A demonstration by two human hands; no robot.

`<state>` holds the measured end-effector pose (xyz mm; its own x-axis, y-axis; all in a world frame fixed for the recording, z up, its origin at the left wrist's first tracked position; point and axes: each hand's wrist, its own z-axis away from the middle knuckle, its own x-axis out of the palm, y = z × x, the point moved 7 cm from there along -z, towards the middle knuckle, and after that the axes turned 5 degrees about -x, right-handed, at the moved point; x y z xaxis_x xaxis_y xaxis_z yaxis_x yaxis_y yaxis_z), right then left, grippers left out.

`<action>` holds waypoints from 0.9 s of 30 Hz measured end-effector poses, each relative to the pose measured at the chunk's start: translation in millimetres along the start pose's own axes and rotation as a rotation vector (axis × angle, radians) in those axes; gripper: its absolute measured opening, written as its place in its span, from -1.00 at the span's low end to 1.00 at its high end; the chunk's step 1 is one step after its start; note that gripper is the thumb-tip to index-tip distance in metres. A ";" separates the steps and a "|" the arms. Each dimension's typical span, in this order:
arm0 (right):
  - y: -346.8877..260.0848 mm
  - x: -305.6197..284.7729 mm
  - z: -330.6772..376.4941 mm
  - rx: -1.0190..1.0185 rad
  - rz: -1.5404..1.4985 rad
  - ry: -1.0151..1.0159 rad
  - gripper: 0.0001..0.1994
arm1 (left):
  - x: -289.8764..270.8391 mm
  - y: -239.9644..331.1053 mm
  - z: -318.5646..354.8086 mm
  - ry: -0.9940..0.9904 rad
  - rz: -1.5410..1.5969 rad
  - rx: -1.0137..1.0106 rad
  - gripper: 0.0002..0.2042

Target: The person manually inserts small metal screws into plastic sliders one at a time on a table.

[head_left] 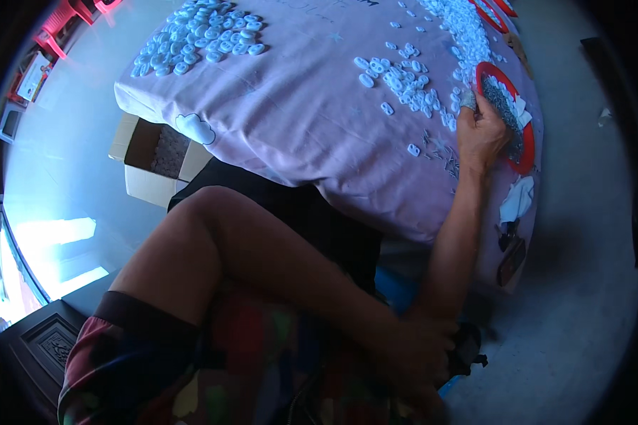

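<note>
My right hand (483, 133) is at the left rim of a red tray (526, 152) at the table's right edge. Its fingers are curled, and their tips are hidden, so what they hold cannot be made out. One digit wears a pale cover. Small grey metal pieces (502, 103), like screws, lie in the tray with white parts. My left arm is bent across my body. In dim light, my left hand (412, 354) is wrapped round my right arm near the elbow. White oval plastic pieces (411, 85) are scattered left of the tray, with loose screws (443, 156) nearer me.
A pink cloth covers the table (290, 106). A large pile of white oval pieces (198, 35) lies at the far left, and smaller white parts (464, 32) at the far right. An open cardboard box (149, 180) stands below the left edge. White tissue (517, 198) hangs at the right edge.
</note>
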<state>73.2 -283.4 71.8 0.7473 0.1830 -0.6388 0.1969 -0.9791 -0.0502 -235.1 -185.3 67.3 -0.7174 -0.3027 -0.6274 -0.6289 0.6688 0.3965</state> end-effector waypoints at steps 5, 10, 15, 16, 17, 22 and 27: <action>7.5 0.2 5.2 0.014 -0.020 0.038 -0.79 | 25.5 22.6 -8.5 -0.283 0.515 0.218 -0.51; 8.8 -2.0 10.6 0.009 -0.036 0.108 -0.80 | -17.4 -32.0 16.2 -0.160 0.197 -0.046 -0.47; 6.4 -3.1 12.3 -0.057 -0.019 0.153 -0.81 | -28.8 -19.6 26.6 0.227 -0.050 -0.077 -0.54; 8.0 -4.9 12.3 -0.047 -0.037 0.161 -0.81 | -21.7 -2.2 19.2 0.048 0.307 -0.086 -0.52; 6.0 -4.2 11.7 -0.044 -0.041 0.159 -0.81 | -12.6 10.7 17.2 -0.133 0.663 -0.102 -0.50; 2.4 -5.0 11.7 -0.084 0.002 0.193 -0.77 | -23.5 -48.4 31.2 0.055 -0.024 -0.365 -0.52; 10.2 -7.2 12.0 0.032 0.002 0.130 -0.76 | -66.1 -54.7 40.8 0.284 -0.223 -0.388 -0.58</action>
<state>62.1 -295.7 66.7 0.8238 0.1893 -0.5344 0.1766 -0.9814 -0.0754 -141.1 -174.1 59.7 -0.5726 -0.6167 -0.5402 -0.8015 0.2827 0.5269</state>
